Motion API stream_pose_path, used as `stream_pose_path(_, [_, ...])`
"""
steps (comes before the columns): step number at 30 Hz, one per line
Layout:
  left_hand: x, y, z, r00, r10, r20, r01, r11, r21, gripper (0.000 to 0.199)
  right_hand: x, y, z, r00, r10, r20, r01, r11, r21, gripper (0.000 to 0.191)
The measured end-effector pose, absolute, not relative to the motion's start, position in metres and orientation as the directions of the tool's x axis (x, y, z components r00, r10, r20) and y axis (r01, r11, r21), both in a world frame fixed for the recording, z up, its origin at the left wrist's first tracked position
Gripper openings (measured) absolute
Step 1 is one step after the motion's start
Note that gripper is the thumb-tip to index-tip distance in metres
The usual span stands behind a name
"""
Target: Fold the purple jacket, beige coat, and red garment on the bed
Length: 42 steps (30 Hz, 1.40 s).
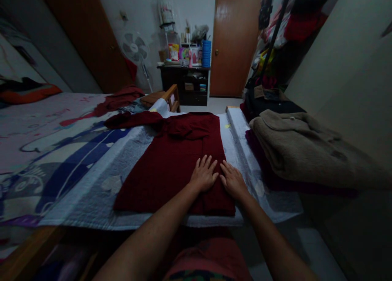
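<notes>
A dark red long-sleeved garment lies spread in front of me on a pale blue quilted cloth. Its right side looks folded inward, and one sleeve stretches out to the left at the far end. My left hand rests flat on the garment with the fingers spread. Just to its right, my right hand lies palm down along the garment's right edge, fingers extended. Neither hand grips the fabric.
Folded thick clothes, a grey-brown coat on top, are stacked at the right. On the left is a bed with a patterned blanket and loose clothing. Behind stand a fan, a dark cabinet and a wooden door.
</notes>
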<state>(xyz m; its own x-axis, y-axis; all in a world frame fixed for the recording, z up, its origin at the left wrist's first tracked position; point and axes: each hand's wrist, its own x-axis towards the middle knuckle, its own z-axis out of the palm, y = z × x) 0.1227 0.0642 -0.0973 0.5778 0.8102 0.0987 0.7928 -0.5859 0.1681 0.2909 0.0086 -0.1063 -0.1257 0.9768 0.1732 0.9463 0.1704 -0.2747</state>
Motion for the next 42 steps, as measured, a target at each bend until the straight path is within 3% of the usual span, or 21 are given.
stream_pose_path(8, [0.123, 0.064, -0.101, 0.538, 0.836, 0.110, 0.821, -0.549, 0.159, 0.063, 0.293, 0.032, -0.087, -0.040, 0.974, 0.222, 0.915, 0.124, -0.383, 0.042])
stream_pose_path(15, [0.122, 0.065, -0.103, 0.536, 0.835, 0.121, 0.824, -0.549, 0.138, 0.069, 0.277, 0.090, -0.103, -0.091, 0.951, 0.296, 0.854, 0.227, -0.468, 0.049])
stream_pose_path(20, [0.121, 0.062, -0.103, 0.505, 0.845, 0.179, 0.842, -0.527, 0.115, 0.066, 0.279, 0.091, -0.122, -0.087, 0.953, 0.289, 0.876, 0.211, -0.433, 0.043])
stream_pose_path(24, [0.117, 0.061, -0.101, 0.389, 0.901, 0.193, 0.899, -0.417, 0.134, 0.061, 0.278, 0.091, -0.121, -0.113, 0.953, 0.281, 0.898, 0.219, -0.382, 0.042])
stream_pose_path(34, [0.083, 0.073, -0.096, 0.234, 0.972, 0.019, 0.960, -0.234, 0.150, 0.080, 0.272, 0.085, -0.105, -0.108, 0.977, 0.185, 0.924, 0.167, -0.343, 0.058])
stream_pose_path(38, [0.066, 0.079, -0.085, 0.230, 0.973, 0.006, 0.964, -0.229, 0.138, 0.066, 0.271, 0.083, -0.102, -0.108, 0.980, 0.169, 0.926, 0.161, -0.342, 0.068])
stream_pose_path(42, [0.052, 0.097, -0.074, 0.154, 0.984, 0.094, 0.982, -0.162, 0.092, 0.053, 0.271, 0.083, -0.102, -0.110, 0.982, 0.153, 0.926, 0.158, -0.342, 0.069])
